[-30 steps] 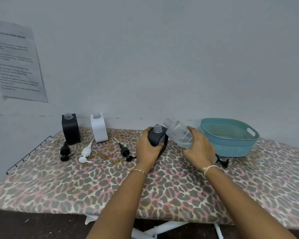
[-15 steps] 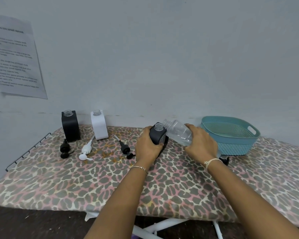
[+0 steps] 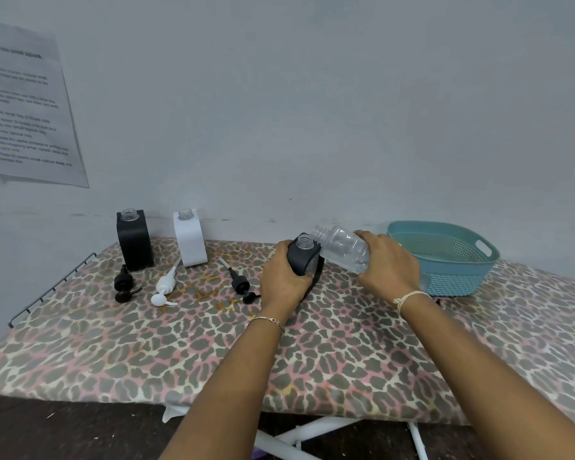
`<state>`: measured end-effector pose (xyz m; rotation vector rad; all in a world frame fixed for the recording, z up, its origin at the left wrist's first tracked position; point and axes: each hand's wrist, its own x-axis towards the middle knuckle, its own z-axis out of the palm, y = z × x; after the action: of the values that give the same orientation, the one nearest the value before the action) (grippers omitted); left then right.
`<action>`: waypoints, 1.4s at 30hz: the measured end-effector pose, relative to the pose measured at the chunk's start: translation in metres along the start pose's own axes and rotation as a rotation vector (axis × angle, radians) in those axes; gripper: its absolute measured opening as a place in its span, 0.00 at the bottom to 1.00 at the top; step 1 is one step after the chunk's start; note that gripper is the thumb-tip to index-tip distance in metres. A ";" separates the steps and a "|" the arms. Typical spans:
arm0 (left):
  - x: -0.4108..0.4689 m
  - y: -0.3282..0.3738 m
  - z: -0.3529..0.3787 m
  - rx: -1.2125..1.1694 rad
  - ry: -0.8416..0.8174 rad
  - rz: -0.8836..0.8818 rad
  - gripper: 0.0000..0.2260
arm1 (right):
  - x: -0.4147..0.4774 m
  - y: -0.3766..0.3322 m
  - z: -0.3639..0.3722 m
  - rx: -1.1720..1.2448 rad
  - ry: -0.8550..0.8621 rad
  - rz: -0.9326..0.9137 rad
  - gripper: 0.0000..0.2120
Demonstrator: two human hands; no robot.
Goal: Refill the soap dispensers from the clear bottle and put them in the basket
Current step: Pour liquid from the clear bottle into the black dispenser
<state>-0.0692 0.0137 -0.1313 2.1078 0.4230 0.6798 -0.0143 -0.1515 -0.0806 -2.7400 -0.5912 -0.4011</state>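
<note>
Spilling seemed the likeliest failure from here: the clear bottle (image 3: 342,250), wrapped in the curled fingers of the right hand (image 3: 387,263), lay tilted close to level, its threaded mouth just above and a little right of the open neck of the dark dispenser (image 3: 304,260). Both openings were narrow, so a slight misalignment or a sudden tip could have sent soap down the dispenser's side onto the leopard-print cover (image 3: 312,343). The left hand (image 3: 284,277) gripped the dispenser with fingers curled round its left side, near the middle of the board; a loose grip there might have let it slide or topple under the bottle's nudge. The dispenser looked squat and square-shouldered, matte dark grey, with a short clear screw neck, and it seemed to lean a little. The bottle was ribbed and transparent; how much liquid it held was hard to tell. A black dispenser (image 3: 134,240) and a white dispenser (image 3: 190,239) stood uncapped by the wall, three pump heads lay loose on the cover, and the teal basket (image 3: 455,277) sat just right of the hands.
</note>
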 end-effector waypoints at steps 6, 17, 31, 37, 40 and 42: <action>0.001 0.000 0.000 0.009 -0.006 -0.010 0.26 | 0.004 0.001 -0.002 -0.049 0.023 -0.036 0.36; 0.002 0.000 0.001 0.025 -0.016 -0.017 0.26 | 0.007 -0.001 -0.008 -0.095 0.043 -0.067 0.36; 0.003 -0.001 0.000 0.031 -0.015 -0.003 0.26 | 0.012 -0.001 -0.012 -0.149 0.069 -0.102 0.34; 0.004 -0.001 0.000 0.029 -0.022 -0.012 0.27 | 0.013 -0.002 -0.013 -0.164 0.080 -0.103 0.34; 0.004 -0.002 0.000 0.023 -0.024 -0.012 0.27 | 0.013 -0.002 -0.013 -0.170 0.075 -0.104 0.35; 0.004 -0.002 0.000 0.028 -0.028 -0.015 0.27 | 0.014 -0.002 -0.013 -0.175 0.069 -0.103 0.35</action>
<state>-0.0655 0.0170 -0.1318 2.1363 0.4346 0.6387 -0.0057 -0.1491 -0.0635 -2.8543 -0.7128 -0.5958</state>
